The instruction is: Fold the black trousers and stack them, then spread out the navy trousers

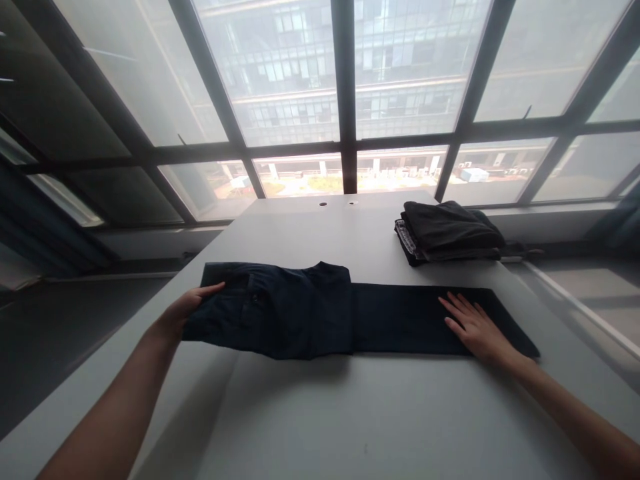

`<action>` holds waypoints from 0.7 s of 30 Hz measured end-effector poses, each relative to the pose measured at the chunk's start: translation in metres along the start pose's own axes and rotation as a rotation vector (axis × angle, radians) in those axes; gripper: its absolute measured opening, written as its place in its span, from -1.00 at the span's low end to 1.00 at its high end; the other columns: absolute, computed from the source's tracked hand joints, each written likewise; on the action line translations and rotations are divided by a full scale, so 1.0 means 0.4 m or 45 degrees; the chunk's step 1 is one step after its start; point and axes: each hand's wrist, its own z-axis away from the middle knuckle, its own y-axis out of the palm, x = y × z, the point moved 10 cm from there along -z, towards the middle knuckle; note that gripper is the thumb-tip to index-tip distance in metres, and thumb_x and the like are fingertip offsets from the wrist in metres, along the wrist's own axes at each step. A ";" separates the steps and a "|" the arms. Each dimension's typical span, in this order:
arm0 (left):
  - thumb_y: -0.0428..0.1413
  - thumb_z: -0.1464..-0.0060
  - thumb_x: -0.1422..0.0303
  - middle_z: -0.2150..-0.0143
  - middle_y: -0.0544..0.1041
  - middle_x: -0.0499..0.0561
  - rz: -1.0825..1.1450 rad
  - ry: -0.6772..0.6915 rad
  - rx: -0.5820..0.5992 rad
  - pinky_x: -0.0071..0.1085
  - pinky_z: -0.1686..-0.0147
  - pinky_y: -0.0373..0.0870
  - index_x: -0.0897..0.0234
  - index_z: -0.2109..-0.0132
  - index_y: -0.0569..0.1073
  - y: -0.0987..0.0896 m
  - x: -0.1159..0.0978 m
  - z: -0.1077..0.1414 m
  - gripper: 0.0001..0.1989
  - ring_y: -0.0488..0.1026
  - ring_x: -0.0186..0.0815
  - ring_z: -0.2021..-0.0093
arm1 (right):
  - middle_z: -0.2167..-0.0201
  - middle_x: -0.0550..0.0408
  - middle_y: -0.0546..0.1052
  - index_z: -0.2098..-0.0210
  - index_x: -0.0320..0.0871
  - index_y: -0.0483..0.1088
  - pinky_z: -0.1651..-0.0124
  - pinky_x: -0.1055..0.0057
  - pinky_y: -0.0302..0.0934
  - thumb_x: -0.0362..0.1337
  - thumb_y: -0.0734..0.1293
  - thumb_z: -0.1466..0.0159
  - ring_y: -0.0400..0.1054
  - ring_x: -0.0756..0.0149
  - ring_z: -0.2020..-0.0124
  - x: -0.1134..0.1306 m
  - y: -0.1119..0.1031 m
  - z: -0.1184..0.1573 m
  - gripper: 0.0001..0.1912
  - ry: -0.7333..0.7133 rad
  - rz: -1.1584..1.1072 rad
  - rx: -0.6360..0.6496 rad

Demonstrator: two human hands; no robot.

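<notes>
On the white table (300, 413) by gridded windows (345, 100): dark trousers (300, 313), my left hand (187, 308) gripping one end, right hand (475, 330) flat, fingers spread.

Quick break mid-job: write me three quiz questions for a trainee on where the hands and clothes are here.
1. True or false: the right hand lies with spread fingers on the dark blue trousers.
2. What grips the trousers' left end? A) the left hand B) a clip C) nothing
3. Fill in: the stack of folded clothes rests on the white ____.

Key: 1 true; 2 A; 3 table.
</notes>
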 end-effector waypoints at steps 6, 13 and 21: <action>-0.03 -0.33 0.48 0.51 0.63 0.01 -0.092 -0.080 -0.126 -0.29 0.47 0.62 0.46 -0.08 0.48 -0.167 0.028 -0.025 -0.72 0.61 -0.17 0.52 | -0.48 0.12 -0.03 -0.47 0.06 0.01 -0.45 -0.04 -0.19 0.11 -0.01 -0.42 -0.17 0.11 -0.48 -0.116 0.014 0.024 -0.30 0.007 -0.011 -0.043; -0.06 -0.38 0.45 0.53 0.63 -0.08 -0.114 -0.055 -0.246 -0.40 0.46 0.59 0.27 -0.12 0.46 -0.271 0.038 0.006 -0.72 0.61 -0.26 0.53 | -0.47 0.09 0.02 -0.47 0.04 0.03 -0.46 -0.07 -0.23 0.13 0.02 -0.37 -0.18 0.06 -0.48 -0.280 0.022 0.061 -0.26 0.033 -0.036 -0.008; 0.07 -0.30 0.52 0.44 0.67 -0.07 -0.279 0.059 -0.250 -0.48 0.47 0.56 0.32 0.14 0.53 -0.267 -0.020 0.004 -0.86 0.61 -0.31 0.51 | -0.44 0.02 0.07 -0.45 0.08 0.10 -0.45 -0.08 -0.21 0.13 0.07 -0.34 -0.11 0.00 -0.46 -0.356 0.017 0.072 -0.26 0.002 -0.156 -0.002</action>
